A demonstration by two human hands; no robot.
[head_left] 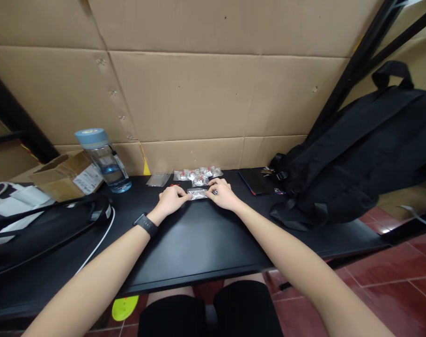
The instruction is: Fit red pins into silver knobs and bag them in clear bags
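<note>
On the black table, a small clear plastic packet (198, 194) with something silvery inside lies between my hands. My left hand (172, 200) pinches its left end between thumb and fingers. Its right end is held by my right hand (224, 194), whose curled fingers partly hide it. Just behind it sits a cluster of similar filled packets (200, 180) with red and silvery contents. Flat clear plastic bags (158, 179) lie to the left of the cluster, and a small red piece (175, 185) shows by my left hand.
A water bottle (109, 161) with a blue lid stands at left, beside an opened cardboard box (67, 175) and a black bag (51, 229). A dark phone-like slab (254, 181) lies at right, near a black backpack (356, 154). Behind the table (199, 248) rises a cardboard wall (185, 93).
</note>
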